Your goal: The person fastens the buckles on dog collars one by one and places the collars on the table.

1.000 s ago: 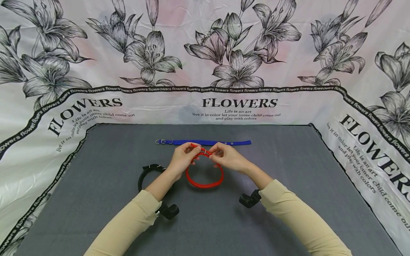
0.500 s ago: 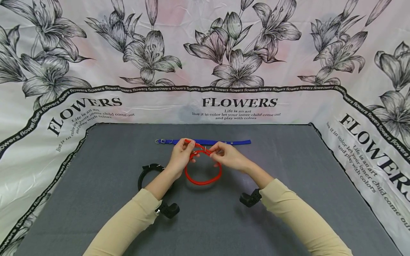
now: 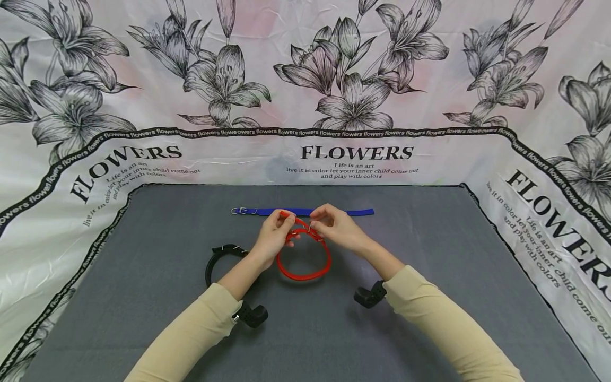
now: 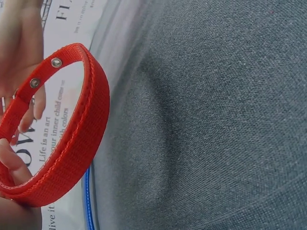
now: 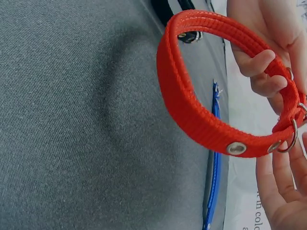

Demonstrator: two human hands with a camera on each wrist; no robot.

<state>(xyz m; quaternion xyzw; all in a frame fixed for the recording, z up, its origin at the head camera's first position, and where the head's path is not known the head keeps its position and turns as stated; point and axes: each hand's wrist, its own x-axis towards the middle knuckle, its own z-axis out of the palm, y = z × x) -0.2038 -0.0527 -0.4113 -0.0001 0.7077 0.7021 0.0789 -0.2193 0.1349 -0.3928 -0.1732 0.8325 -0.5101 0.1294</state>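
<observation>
A red buckle collar (image 3: 304, 277), closed into a loop, hangs between the two hands above the grey table. My left hand (image 3: 271, 240) pinches its free strap end. At the metal buckle, my right hand (image 3: 340, 228) holds on with thumb and fingertips. The right wrist view shows silver eyelets in the band (image 5: 177, 96) and a D-ring (image 5: 293, 136) beside the right fingers. In the left wrist view, the left fingers lie around the near side of the red band (image 4: 93, 129); the right hand (image 4: 23, 52) is behind its far side.
Beyond the hands a blue collar (image 3: 360, 212) lies stretched out on the grey table (image 3: 420, 329). A black collar (image 3: 210, 268) rests in a loop at the left, partly hidden by the left forearm. A flower-printed cloth (image 3: 248, 159) rises behind and at both sides.
The left hand first drew the strap end out to the left, then came back slightly right. The right hand has risen a little and shifted its fingertips at the buckle.
</observation>
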